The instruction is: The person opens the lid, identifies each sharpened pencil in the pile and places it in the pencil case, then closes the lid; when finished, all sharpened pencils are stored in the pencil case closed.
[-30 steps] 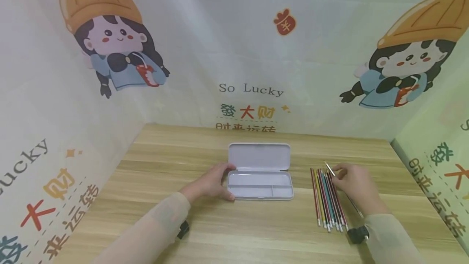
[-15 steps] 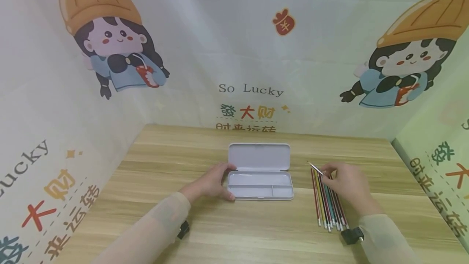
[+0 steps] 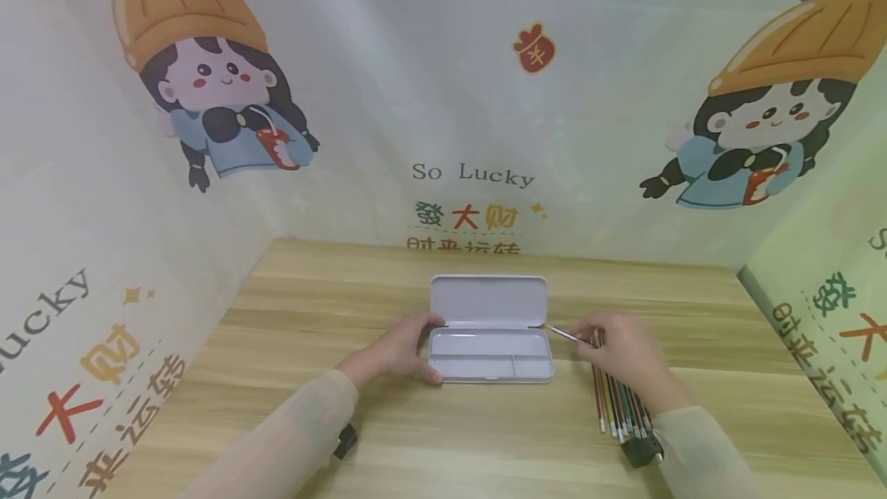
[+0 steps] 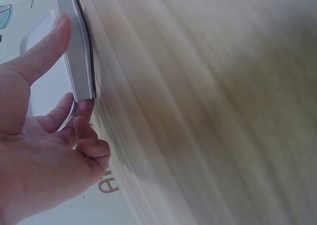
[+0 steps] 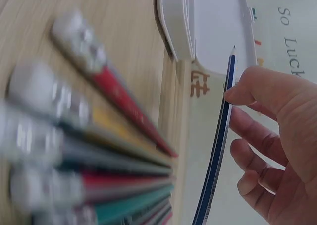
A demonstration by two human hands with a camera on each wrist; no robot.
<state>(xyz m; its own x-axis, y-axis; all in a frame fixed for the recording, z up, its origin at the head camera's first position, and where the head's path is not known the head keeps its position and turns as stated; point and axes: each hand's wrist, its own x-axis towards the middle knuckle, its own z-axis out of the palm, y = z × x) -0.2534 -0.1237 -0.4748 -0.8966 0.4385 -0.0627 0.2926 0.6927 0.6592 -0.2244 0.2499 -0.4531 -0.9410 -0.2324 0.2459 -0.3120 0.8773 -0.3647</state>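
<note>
A white pencil case [image 3: 490, 380] lies with its lid [image 3: 488, 301] raised on the table, its inside divided into compartments. My left hand [image 3: 402, 346] holds the case's left end, thumb at the front edge and fingers near the hinge. Between thumb and forefinger, my right hand [image 3: 627, 349] pinches a dark blue pencil with pale stripes [image 5: 220, 131]. Its sharpened tip points left, close to the right end of the case. Beneath the right hand lies a bundle of several pencils [image 3: 615, 406] in red, yellow, teal and dark colours, their white eraser ends toward me.
The wooden table [image 3: 485, 445] is enclosed at the back and sides by a printed cloth [image 3: 360, 98] with cartoon figures and lettering. A black wrist device [image 3: 643, 450] on the right arm hangs over the pencils' eraser ends.
My right hand has moved left with the pencil, from the bundle's right side to over it, and the tip has swung toward the case. The left hand stays on the case.
</note>
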